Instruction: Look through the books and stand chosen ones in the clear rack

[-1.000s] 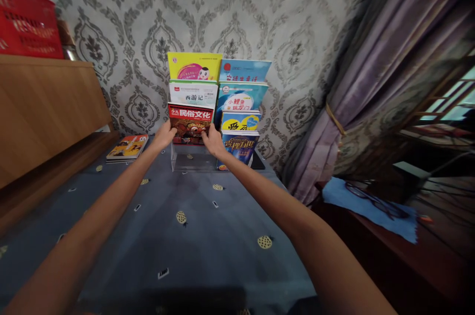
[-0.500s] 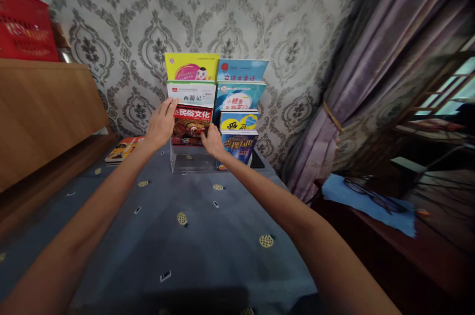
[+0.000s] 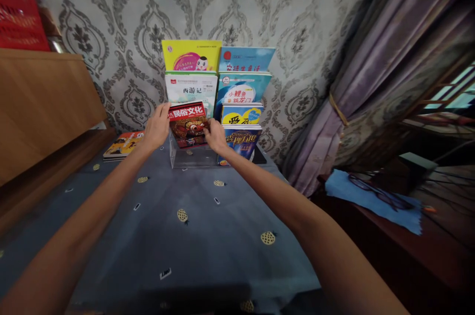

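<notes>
Between my two hands is a red book point(image 3: 188, 127) with a painted mask on its cover, tilted slightly. My left hand point(image 3: 158, 126) grips its left edge, fingers behind it. On its right edge my right hand point(image 3: 215, 136) is closed, thumb on the cover. The book is over the front left part of a clear acrylic book rack point(image 3: 185, 159). Behind it stand a white book point(image 3: 191, 85) and a yellow book point(image 3: 191, 53). The right column holds light-blue books point(image 3: 247, 58), a yellow-and-blue book point(image 3: 241, 114) and a dark-blue book point(image 3: 243, 142).
A stack of orange-covered books point(image 3: 124, 146) lies left of the rack on the blue patterned tablecloth point(image 3: 200, 241). At the far left is a wooden cabinet point(image 3: 44, 107) bearing a red basket point(image 3: 20, 13). Glasses point(image 3: 378, 191) rest on a blue cloth point(image 3: 337, 184) at right, beside the curtain point(image 3: 315, 142).
The red book has tilted and shifted a little left, away from the white book behind it. Both hands moved with it. The view has shifted slightly.
</notes>
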`<control>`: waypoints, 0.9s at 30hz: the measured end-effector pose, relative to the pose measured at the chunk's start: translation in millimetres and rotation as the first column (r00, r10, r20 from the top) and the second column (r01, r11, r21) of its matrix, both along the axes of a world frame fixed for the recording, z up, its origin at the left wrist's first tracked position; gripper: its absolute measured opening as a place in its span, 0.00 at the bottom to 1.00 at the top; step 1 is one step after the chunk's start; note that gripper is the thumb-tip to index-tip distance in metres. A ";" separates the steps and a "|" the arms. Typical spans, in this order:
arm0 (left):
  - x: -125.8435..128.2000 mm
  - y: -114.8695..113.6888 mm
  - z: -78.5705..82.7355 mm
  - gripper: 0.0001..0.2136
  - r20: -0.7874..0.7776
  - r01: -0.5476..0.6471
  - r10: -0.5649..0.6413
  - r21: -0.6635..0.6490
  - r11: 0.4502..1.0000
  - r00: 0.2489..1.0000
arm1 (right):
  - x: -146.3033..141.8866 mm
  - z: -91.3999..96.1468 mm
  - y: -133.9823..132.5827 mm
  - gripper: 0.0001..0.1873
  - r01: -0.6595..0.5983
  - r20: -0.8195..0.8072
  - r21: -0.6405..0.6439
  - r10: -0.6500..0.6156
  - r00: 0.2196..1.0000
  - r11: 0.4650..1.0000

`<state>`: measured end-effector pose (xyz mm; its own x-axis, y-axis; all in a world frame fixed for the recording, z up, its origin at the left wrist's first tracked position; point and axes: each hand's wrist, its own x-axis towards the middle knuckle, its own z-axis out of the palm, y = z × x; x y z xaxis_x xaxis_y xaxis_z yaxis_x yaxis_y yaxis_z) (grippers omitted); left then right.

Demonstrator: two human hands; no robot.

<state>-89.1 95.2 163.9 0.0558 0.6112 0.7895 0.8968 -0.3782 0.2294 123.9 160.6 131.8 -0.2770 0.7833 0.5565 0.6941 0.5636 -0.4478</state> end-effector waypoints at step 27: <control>1.5 22.0 -10.9 0.26 0.118 0.025 -0.028 0.028 0.999 0.993 | -8.3 -5.7 -34.7 0.15 0.233 0.233 -0.167 -0.192 0.954 0.958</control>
